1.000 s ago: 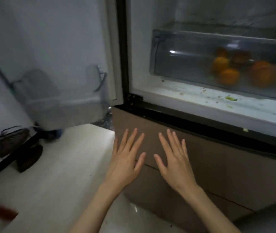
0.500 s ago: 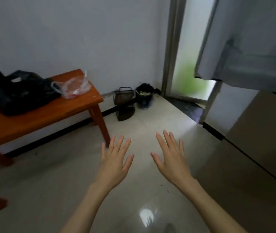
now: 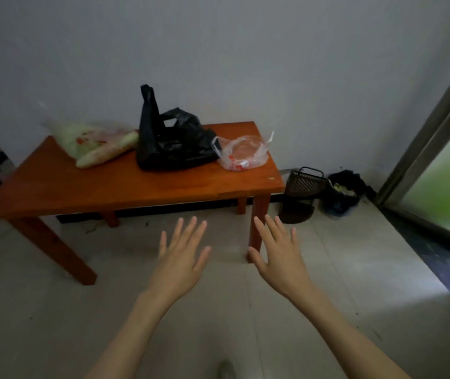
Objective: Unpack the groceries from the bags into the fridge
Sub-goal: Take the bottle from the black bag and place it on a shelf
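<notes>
Three bags lie on a low orange wooden table [image 3: 114, 191] against the wall. A black plastic bag [image 3: 173, 144] stands in the middle with one handle sticking up. To its left is a clear bag of green vegetables [image 3: 96, 142]. To its right sits a small clear bag [image 3: 244, 154] with something reddish inside. My left hand [image 3: 182, 254] and my right hand [image 3: 278, 251] hover side by side over the floor in front of the table, palms down, fingers spread, holding nothing. The fridge is out of view.
A dark mesh basket [image 3: 303, 181] and a black bin [image 3: 344, 192] with scraps stand on the floor right of the table. A glass door with a metal frame [image 3: 423, 138] runs along the right. Pale floor tiles [image 3: 81, 324] lie between me and the table.
The view has swung left from the open fridge to the table with the bags, which now sits centred. Both hands stay open and spread in front of me.
</notes>
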